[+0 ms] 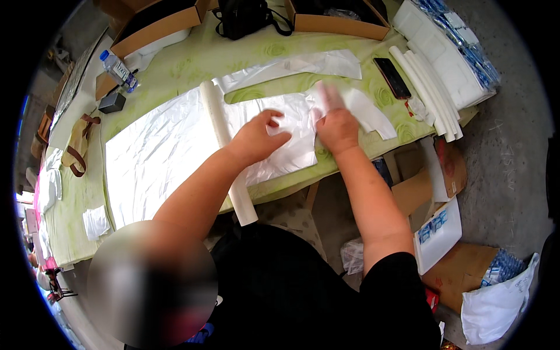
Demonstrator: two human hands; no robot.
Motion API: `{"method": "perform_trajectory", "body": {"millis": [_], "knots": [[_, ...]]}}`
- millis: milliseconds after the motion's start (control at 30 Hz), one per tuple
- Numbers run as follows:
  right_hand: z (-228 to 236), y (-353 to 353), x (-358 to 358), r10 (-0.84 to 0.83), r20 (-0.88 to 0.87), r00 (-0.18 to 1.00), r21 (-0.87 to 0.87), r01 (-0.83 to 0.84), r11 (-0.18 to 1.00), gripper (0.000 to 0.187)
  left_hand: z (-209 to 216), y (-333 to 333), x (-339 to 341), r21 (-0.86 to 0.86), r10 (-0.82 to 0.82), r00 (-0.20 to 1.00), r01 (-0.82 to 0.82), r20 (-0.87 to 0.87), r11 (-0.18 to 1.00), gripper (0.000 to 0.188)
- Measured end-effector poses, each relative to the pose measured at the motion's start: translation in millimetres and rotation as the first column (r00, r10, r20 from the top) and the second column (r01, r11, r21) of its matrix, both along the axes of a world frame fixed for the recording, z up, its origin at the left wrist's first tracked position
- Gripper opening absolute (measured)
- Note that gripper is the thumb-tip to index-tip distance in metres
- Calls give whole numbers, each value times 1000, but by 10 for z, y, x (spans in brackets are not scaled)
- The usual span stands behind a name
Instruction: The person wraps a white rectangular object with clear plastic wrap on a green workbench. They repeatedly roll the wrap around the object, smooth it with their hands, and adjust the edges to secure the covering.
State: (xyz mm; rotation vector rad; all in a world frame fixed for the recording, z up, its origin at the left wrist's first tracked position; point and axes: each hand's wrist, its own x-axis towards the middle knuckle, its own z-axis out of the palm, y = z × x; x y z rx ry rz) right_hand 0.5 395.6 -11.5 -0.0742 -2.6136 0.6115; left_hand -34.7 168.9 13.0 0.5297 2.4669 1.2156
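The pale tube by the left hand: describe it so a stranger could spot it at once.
Find the green-covered table and the shiny white sheet spread on it. Across that sheet, under the wrist of the left hand, lies a long pale tube, its near end jutting past the table edge. It lies singly, unlike the grouped white rolls at the table's right.

On the table (181, 65), the tube (216, 115) lies across the sheet (157, 140), its near end past the near edge; far left, the bottle (121, 76) is behind the box (111, 103); at the far side, the bag (242, 18) sits between cartons (338, 27); right, the phone (392, 77) lies left of the rolls (429, 93).
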Motion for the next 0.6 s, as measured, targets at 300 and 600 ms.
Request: {"method": "perform_trajectory", "body": {"millis": [300, 600], "knots": [[-174, -29, 29, 253, -231, 940, 124, -229, 965, 57, 159, 492, -245, 433, 139, 858, -381, 494, 817, 33], [-278, 159, -106, -227, -141, 964, -335, 170, 927, 50, 471, -1552, 7, 559, 483, 807, -587, 341, 585, 27]]}}
